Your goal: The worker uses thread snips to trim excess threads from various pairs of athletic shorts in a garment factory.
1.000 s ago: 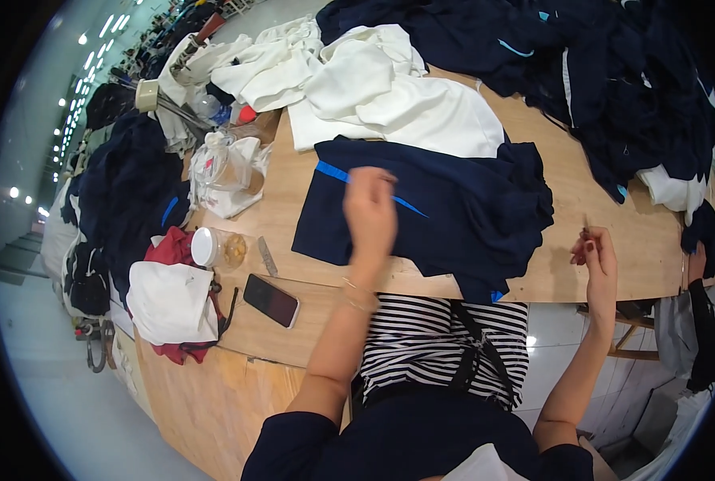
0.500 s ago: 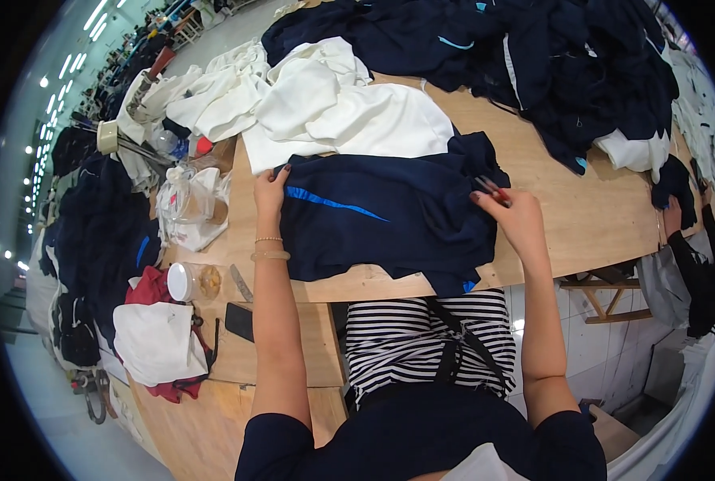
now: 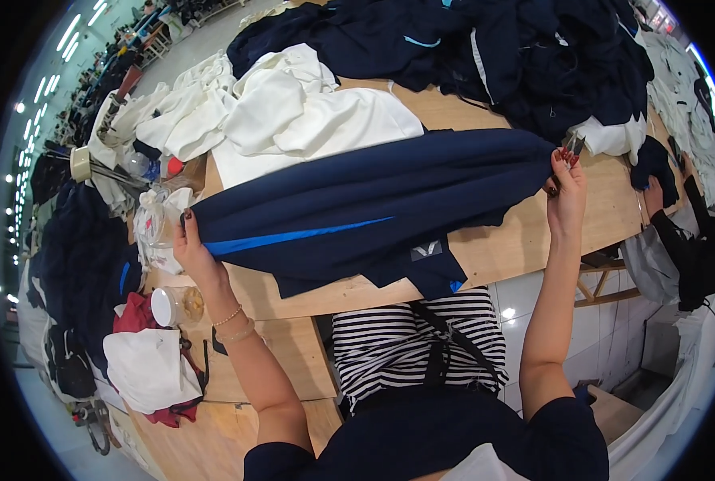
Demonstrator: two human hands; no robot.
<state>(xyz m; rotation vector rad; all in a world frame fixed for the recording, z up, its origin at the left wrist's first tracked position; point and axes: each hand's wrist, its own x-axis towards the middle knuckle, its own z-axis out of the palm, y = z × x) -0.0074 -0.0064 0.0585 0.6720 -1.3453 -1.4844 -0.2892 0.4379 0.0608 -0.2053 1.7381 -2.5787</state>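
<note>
A navy garment (image 3: 333,192) with a bright blue stripe and a small grey patch is stretched sideways above the wooden table (image 3: 526,228). My left hand (image 3: 199,255) pinches its left end near the start of the stripe. At the other end, my right hand (image 3: 566,188) is closed on the fabric. Thread snips (image 3: 575,147), with red handles and metal blades pointing up, are also held in those right fingers. The garment's lower part hangs loosely toward the table's near edge, with a blue-tipped corner.
White fabric (image 3: 293,120) lies behind the garment, and navy garments (image 3: 526,72) are heaped at the far right. On the left are a clear jar with a white lid (image 3: 165,306) and folded white cloth (image 3: 149,365). Another person's hand (image 3: 654,196) touches dark fabric at right.
My hands have moved apart, left hand leftward and right hand rightward and up, pulling the bunched garment out long. The grey patch has come into view.
</note>
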